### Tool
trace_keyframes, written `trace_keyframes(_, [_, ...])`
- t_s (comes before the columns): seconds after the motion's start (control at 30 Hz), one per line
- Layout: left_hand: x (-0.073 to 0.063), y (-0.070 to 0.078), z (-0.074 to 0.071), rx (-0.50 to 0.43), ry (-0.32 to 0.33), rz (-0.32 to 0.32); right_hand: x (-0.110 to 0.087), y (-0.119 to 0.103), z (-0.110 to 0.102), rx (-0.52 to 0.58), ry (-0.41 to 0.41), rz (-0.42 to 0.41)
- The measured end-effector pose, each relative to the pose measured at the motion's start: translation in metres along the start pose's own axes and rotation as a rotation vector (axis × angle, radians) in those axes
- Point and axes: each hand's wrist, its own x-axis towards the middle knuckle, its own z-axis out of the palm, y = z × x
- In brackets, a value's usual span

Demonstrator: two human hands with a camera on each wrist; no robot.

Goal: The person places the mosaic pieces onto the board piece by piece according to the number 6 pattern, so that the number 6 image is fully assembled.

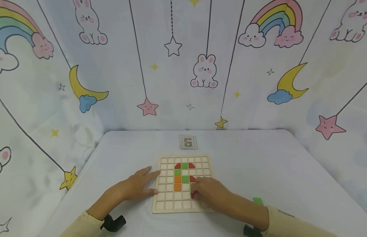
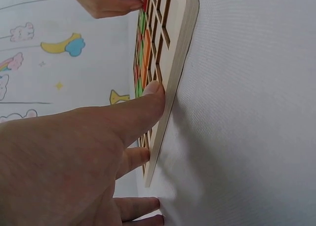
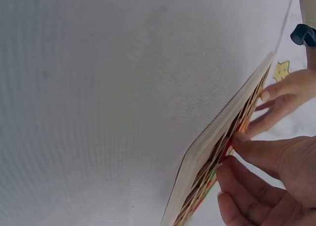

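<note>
A square wooden grid board [image 1: 168, 210] lies on the table, with red, green and orange tiles set in some of its cells. Along its left edge rests my left hand [image 1: 131, 187], fingers spread and thumb [image 2: 154, 90] on the rim. My right hand [image 1: 211, 192] is over the lower right part of the board. Between its thumb and fingers it pinches a red tile [image 3: 227, 148], right at the grid. Two orange tiles [image 1: 178, 183] sit in one column left of that hand. My right fingers hide some cells.
Behind the board lies a small card [image 1: 188, 142] printed with a coloured grid pattern. A loose green tile [image 1: 258, 200] is on the white tablecloth [image 1: 248, 158] beside my right forearm. A patterned cloth backdrop [image 1: 183, 75] rises beyond the table's far edge.
</note>
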Motion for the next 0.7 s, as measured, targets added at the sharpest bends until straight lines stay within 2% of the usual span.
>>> trace_keyframes(0.3, [0.000,0.000,-0.001,-0.001,-0.006,0.003,0.000,0.001,0.000,-0.055,0.016,-0.037])
trace_keyframes(0.37, [0.001,0.000,-0.001,-0.001,-0.010,-0.002,-0.001,0.003,-0.001,-0.051,0.006,-0.024])
trace_keyframes(0.43, [0.001,0.000,-0.001,-0.005,-0.012,-0.004,-0.002,0.007,-0.004,-0.022,-0.006,0.014])
trace_keyframes(0.53, [0.002,0.000,-0.001,-0.010,-0.012,-0.003,-0.008,0.015,-0.011,0.046,-0.027,0.115])
trace_keyframes(0.7, [0.001,0.000,0.000,-0.003,-0.011,0.002,-0.028,0.037,-0.021,0.152,-0.027,0.260])
